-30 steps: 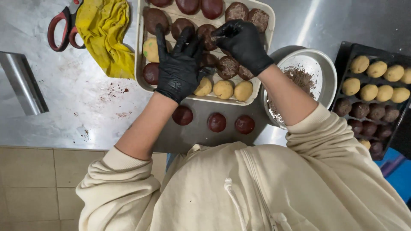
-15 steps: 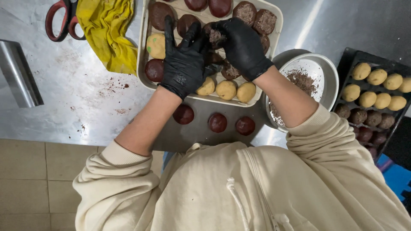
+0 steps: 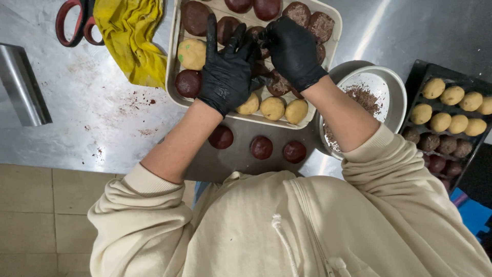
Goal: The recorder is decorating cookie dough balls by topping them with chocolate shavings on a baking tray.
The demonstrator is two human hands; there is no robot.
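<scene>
Your left hand (image 3: 225,77) and right hand (image 3: 293,51) both wear glossy black gloves, and your hoodie (image 3: 287,225) is pale cream. The white tray (image 3: 173,77) carries dark reddish-brown dough balls (image 3: 188,83), cocoa-dusted brown ones and pale yellow dough balls (image 3: 272,107); one yellow ball shows green flecks. The cloth (image 3: 130,36) is bright yellow, the scissors (image 3: 74,20) have red handles, and the bench (image 3: 92,118) is grey steel speckled with brown crumbs. The black tray (image 3: 425,69) shows yellow and brown rows.

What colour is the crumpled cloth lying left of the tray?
Yellow: the cloth lies on the steel table, seen clearly in the head view.
</scene>
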